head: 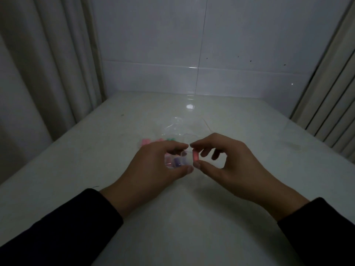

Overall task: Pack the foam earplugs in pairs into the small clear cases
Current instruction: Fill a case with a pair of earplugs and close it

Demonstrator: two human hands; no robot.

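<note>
Both hands meet over the table (240, 189). The left hand (153, 166) pinches a clear case (185, 159) between thumb and fingers; the right hand (228, 162) pinches a pink earplug (195, 156) at the case's right edge. Loose earplugs (153, 141) lie just behind. No readable writing.

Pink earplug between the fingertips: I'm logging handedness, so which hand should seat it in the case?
Right hand: it probably already pinches the pink earplug, while the left hand steadies the clear case.

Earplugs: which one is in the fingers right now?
The pink earplug, pinched between right hand thumb and forefinger at the clear case. The other pink and green ones lie loose on the table behind.
</note>
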